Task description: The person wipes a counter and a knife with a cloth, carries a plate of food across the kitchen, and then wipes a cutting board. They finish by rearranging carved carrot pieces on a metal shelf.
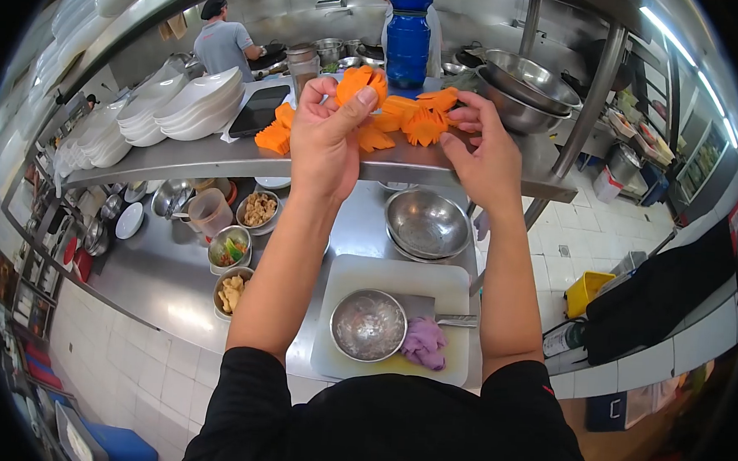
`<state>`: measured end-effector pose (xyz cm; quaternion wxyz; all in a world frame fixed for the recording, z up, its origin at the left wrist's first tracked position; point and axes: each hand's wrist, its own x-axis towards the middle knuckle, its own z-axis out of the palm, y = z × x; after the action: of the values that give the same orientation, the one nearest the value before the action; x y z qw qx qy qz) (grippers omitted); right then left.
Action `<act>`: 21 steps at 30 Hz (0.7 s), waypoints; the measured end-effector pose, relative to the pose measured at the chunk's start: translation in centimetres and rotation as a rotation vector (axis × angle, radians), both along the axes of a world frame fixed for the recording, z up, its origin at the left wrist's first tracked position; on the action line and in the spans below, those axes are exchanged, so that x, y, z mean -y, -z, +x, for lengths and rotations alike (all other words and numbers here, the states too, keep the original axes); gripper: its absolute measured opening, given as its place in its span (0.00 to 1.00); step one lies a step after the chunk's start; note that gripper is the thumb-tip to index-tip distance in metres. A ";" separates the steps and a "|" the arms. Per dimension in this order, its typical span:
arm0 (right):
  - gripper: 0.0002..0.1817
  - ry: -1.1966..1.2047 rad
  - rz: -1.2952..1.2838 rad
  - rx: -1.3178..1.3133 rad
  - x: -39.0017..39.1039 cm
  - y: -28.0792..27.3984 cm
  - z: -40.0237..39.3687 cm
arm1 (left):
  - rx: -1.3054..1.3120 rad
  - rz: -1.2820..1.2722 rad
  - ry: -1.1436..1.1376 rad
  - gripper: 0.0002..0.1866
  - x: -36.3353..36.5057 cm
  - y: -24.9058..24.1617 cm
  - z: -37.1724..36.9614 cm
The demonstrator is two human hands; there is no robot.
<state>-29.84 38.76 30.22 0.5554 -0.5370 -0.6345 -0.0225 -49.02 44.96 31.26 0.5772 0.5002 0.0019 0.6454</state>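
Observation:
Up at the steel shelf (306, 162), my left hand (330, 137) is closed on a carved carrot flower (358, 81), its thumb pressed against the front of the petals. More carved carrot pieces lie along the shelf behind and beside it, among them a spiky carrot flower (425, 127) and a flatter carrot piece (437, 99). My right hand (487, 149) is at the right end of this row, thumb and fingers apart, fingertips right by the carrot pieces. Another carrot piece (274, 138) sits left of my left wrist.
Below is a cutting board (358, 272) with a metal bowl (369, 325), a cleaver (456, 320) and a purple cloth (424, 344). Stacked white dishes (196, 105), a dark tablet (261, 110), a blue bottle (408, 40) and steel bowls (522, 105) line the shelf. Two people stand beyond.

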 end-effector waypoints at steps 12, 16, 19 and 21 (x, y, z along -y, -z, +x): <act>0.29 0.002 0.002 -0.004 -0.1 0.2 0.3 | 0.201 -0.107 0.231 0.10 1.2 -1.3 0.0; 0.29 -0.006 0.014 0.002 -0.2 0.2 0.3 | 0.197 -0.045 0.186 0.14 1.2 -0.8 0.2; 0.29 -0.010 0.012 -0.002 -0.3 0.3 0.3 | 0.176 0.004 0.142 0.17 1.6 -0.9 0.1; 0.29 -0.010 0.012 0.001 -0.3 0.2 0.3 | 0.164 0.024 0.124 0.19 1.8 -0.8 0.1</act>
<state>-29.53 39.06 29.99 0.5585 -0.5303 -0.6374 -0.0237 -48.94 43.18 32.04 0.6085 0.4515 -0.0840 0.6471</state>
